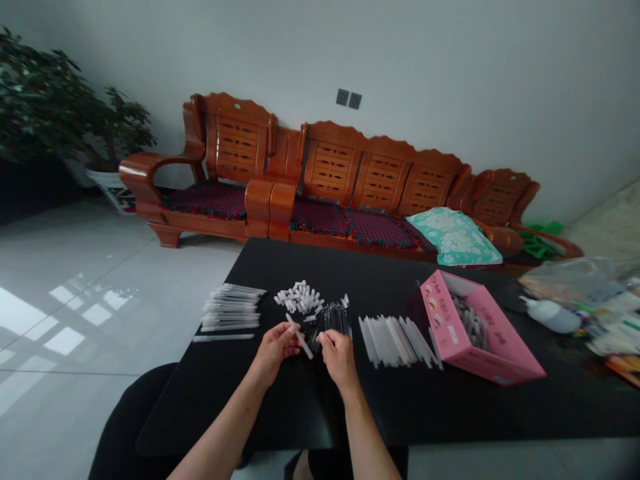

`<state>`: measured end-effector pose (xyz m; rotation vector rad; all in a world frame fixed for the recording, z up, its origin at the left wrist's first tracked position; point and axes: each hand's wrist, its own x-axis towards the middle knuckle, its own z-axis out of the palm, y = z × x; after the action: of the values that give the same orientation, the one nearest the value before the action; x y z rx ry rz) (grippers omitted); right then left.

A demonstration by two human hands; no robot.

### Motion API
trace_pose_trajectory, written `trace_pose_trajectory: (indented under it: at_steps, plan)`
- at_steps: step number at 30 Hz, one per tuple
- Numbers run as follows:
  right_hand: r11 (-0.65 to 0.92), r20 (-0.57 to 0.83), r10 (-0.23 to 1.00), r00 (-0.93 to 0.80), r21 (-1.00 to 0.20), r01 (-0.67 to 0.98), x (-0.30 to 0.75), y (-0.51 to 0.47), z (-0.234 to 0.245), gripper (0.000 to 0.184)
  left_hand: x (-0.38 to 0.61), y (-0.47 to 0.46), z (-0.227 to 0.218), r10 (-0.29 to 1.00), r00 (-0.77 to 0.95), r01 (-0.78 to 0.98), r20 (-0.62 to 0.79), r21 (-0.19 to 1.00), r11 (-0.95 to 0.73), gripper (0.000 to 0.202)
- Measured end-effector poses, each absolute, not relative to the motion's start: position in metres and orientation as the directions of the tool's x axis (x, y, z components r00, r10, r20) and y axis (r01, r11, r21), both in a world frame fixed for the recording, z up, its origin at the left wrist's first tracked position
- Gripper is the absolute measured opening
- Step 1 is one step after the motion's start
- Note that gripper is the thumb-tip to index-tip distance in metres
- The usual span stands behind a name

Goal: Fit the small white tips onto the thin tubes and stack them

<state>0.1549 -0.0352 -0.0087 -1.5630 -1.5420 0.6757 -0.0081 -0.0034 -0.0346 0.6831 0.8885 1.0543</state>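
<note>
The left hand (275, 348) pinches a slim white plastic tube (299, 337) between thumb and fingers, and the tube slants towards the right hand (339, 355). It is held near its upper end, probably so that the lower part remains free. The right hand has thumb and forefinger pressed together beside this tube; I cannot tell whether something small is between them.

Just beyond the two hands lies a bunch of thin black sticks (337, 319), and beyond the left hand is a loose heap of short white plastic pieces (300, 297). Both seem to be placed there for a short reach. To the left of the left hand, white tubes with narrow ends (233, 308) lie side by side in a row, perhaps to keep them in order.

To the right of the right hand is a row of pale, straight plastic tubes (395, 341), and farther right a pink cardboard box (493, 367) stands open, holding greyish pieces (473, 323).
</note>
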Motion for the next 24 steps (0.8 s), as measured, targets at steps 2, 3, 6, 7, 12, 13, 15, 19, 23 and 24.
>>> trace_pose_trajectory:
  at_steps: [2, 3, 6, 7, 12, 13, 15, 19, 23, 24]
  plan:
    - [0.062, 0.128, 0.986, 0.109, -0.880, 0.470, 0.156, -0.036, -0.009, 0.036, -0.011, -0.003, -0.035, 0.928, 0.237, -0.461, -0.287, 0.807, 0.368, 0.037]
    - [0.056, 0.108, 0.990, 0.094, -0.897, 0.439, 0.155, -0.036, -0.009, 0.035, -0.012, -0.004, -0.035, 0.928, 0.238, -0.461, -0.287, 0.808, 0.368, 0.037]
    - [0.031, 0.046, 0.998, 0.032, -0.929, 0.368, 0.147, -0.039, -0.009, 0.030, -0.010, -0.007, -0.036, 0.934, 0.230, -0.431, -0.275, 0.831, 0.351, 0.036]
    - [0.022, 0.031, 0.999, 0.020, -0.933, 0.359, 0.144, -0.040, -0.009, 0.027, -0.009, -0.008, -0.036, 0.938, 0.222, -0.412, -0.267, 0.846, 0.338, 0.035]
    - [0.007, -0.010, 0.999, -0.047, -0.938, 0.347, 0.143, -0.043, -0.015, 0.021, -0.002, -0.006, -0.033, 0.964, 0.197, -0.254, -0.179, 0.940, 0.227, 0.029]
    - [-0.006, -0.026, 0.998, -0.055, -0.943, 0.334, 0.146, -0.043, -0.016, 0.022, -0.002, -0.003, -0.031, 0.971, 0.180, -0.201, -0.157, 0.961, 0.192, 0.029]
    - [-0.054, -0.060, 0.998, -0.011, -0.954, 0.296, 0.154, -0.042, -0.019, 0.023, -0.001, 0.003, -0.027, 0.990, 0.118, -0.044, -0.081, 0.995, 0.087, 0.025]
    - [-0.146, -0.093, 0.960, 0.264, -0.971, 0.192, 0.171, -0.039, -0.023, 0.029, 0.006, 0.013, -0.019, 0.985, 0.096, 0.430, 0.145, 0.886, -0.172, 0.012]
    - [-0.141, -0.081, 0.913, 0.400, -0.983, 0.121, 0.180, -0.037, -0.024, 0.028, 0.026, 0.014, -0.014, 0.971, 0.225, 0.762, 0.084, 0.606, -0.229, 0.011]
    - [-0.139, -0.081, 0.909, 0.409, -0.984, 0.113, 0.181, -0.037, -0.023, 0.028, 0.031, 0.013, -0.013, 0.971, 0.236, 0.808, 0.047, 0.545, -0.223, 0.012]
